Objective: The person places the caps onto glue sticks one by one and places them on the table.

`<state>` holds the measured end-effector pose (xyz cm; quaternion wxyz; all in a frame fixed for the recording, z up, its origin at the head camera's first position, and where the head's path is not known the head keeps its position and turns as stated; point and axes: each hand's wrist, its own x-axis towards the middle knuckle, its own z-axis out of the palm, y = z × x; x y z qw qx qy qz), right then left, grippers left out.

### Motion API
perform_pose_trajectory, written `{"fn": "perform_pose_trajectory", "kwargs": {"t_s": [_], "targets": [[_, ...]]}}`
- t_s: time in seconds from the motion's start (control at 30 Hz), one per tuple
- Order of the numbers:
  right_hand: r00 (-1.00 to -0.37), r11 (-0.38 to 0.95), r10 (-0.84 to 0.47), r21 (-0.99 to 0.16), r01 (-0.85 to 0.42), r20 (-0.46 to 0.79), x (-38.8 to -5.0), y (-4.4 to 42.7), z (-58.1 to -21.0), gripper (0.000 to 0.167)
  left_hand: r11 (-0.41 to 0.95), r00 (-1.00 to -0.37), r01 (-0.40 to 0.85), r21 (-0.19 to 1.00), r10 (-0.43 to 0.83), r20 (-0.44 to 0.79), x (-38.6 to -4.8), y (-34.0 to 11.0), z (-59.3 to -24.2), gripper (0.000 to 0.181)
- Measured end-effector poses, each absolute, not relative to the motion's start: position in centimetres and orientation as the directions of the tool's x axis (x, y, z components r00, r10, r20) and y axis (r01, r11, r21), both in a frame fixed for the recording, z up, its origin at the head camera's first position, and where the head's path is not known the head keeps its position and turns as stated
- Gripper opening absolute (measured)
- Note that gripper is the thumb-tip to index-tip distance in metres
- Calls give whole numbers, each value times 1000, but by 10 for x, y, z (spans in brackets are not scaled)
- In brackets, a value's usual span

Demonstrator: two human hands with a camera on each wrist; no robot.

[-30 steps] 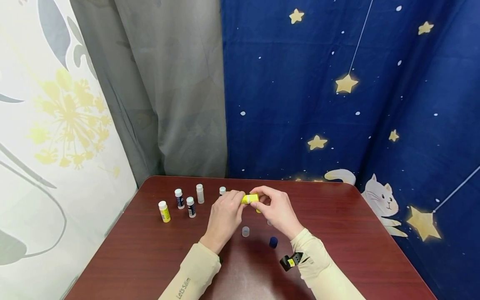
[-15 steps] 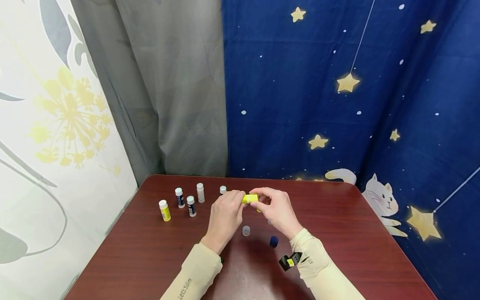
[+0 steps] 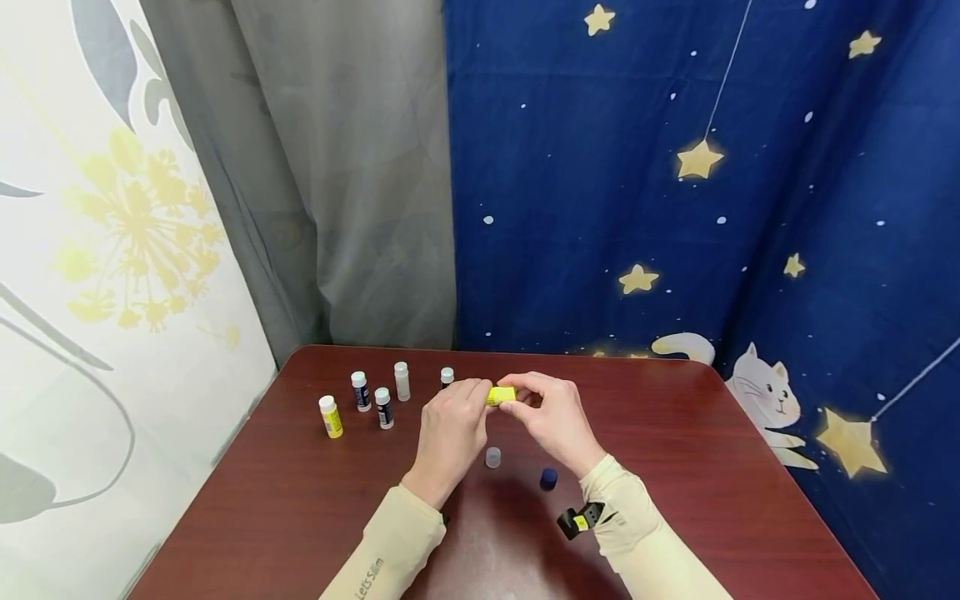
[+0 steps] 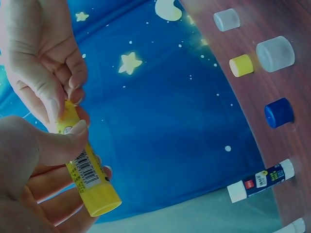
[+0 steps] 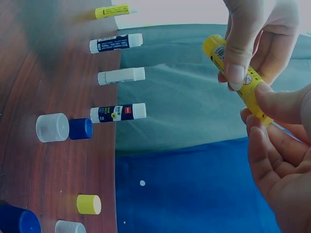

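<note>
A yellow glue stick [image 3: 501, 396] is held level above the table between both hands. My left hand [image 3: 452, 425] grips its body; in the left wrist view the thumb lies by the barcode on the glue stick [image 4: 86, 170]. My right hand [image 3: 553, 417] pinches the other end between thumb and fingers, which partly cover that end. On the table below lie loose caps: a clear cap [image 3: 492, 457], a dark blue cap [image 3: 549, 479] and, in the left wrist view, a yellow cap [image 4: 241, 65].
Left of the hands stand a yellow glue stick [image 3: 331, 417], navy glue sticks [image 3: 384, 408] and a white glue stick [image 3: 402, 382]. Another navy glue stick [image 3: 447, 377] is partly behind my left hand. Curtains hang behind the table [image 3: 300, 500].
The head view has tipped slightly, so the table things sit a little higher in it. Both hands keep nearly the same hold on the yellow glue stick.
</note>
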<state>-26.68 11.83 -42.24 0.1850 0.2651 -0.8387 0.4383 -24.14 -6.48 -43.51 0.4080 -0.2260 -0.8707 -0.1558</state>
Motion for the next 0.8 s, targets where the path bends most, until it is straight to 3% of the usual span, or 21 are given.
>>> {"fn": "perform_pose_trajectory", "kwargs": {"t_s": [0.27, 0.63, 0.8], "targets": [[-776, 470, -303, -621, -627, 553, -267, 119, -419, 26, 856, -567, 513, 67, 279, 775, -238, -64, -429, 25], [-748, 444, -351, -603, -663, 564, -271, 119, -416, 26, 844, -574, 523, 119, 246, 781, -239, -69, -430, 29], [-758, 420, -378, -630, -653, 532, -273, 119, -412, 28, 833, -605, 525, 177, 219, 766, -239, -71, -430, 32]]}}
